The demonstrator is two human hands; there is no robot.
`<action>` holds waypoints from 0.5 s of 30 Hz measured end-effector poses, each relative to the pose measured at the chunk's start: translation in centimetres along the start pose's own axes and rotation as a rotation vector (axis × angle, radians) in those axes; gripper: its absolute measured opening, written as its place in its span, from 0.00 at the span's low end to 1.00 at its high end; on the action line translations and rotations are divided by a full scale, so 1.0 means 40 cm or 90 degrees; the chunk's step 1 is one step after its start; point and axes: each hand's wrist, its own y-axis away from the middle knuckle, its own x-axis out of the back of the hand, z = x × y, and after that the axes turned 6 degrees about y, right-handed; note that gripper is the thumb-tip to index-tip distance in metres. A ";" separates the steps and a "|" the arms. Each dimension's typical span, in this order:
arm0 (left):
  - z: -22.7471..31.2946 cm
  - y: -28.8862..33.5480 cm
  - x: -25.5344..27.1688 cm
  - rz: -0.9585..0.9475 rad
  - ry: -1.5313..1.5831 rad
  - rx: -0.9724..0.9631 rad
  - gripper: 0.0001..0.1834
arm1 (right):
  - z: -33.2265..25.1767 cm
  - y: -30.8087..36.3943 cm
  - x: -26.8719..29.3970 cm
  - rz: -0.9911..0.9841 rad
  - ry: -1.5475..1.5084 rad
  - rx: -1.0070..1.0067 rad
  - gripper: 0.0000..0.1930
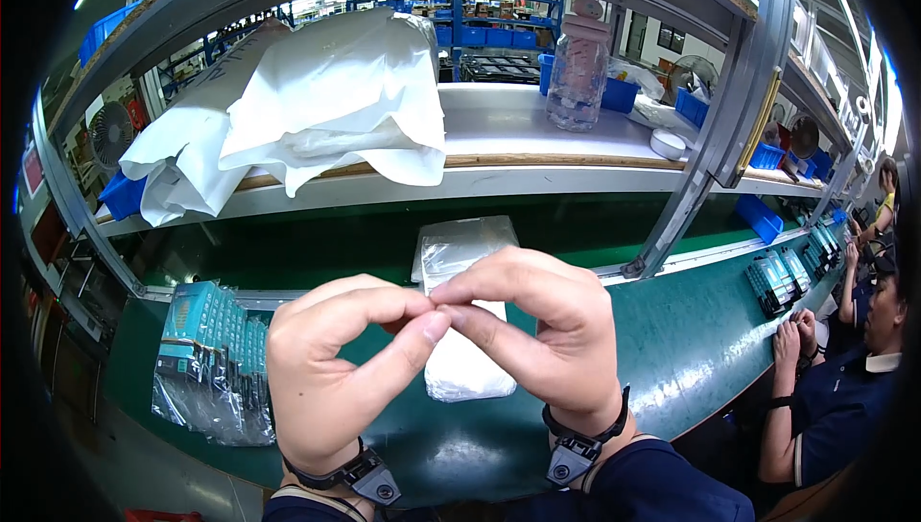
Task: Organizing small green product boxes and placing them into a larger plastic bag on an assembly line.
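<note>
My left hand (331, 359) and my right hand (561, 330) meet in front of me, thumbs and forefingers pinched together tip to tip. Whatever lies between the fingertips, if anything, is too small or hidden to make out. Directly below them a stack of clear plastic bags (468, 373) rests on the green bench (614, 344), its middle covered by my fingers. To the left of my left hand stands a row of teal and black packages (197, 330) in clear plastic wrapping.
A shelf (499, 153) crosses above the bench, carrying white wrapping sheets (336, 100), a clear bottle (578, 71) and a white roll (668, 144). A metal post (715, 129) rises at right. Farther right are more teal packages (777, 280), a blue bin (760, 219) and a co-worker (835, 416) whose hands are at the bench edge.
</note>
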 end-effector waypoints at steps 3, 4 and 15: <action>0.013 0.019 0.024 -0.044 0.129 0.050 0.05 | -0.039 0.001 0.018 -0.048 -0.049 0.009 0.10; 0.019 0.021 0.032 -0.075 0.164 0.057 0.06 | -0.048 0.003 0.025 -0.063 -0.045 0.054 0.13; -0.004 0.006 0.071 -0.359 0.481 0.046 0.13 | -0.059 0.017 0.028 -0.133 -0.126 0.283 0.13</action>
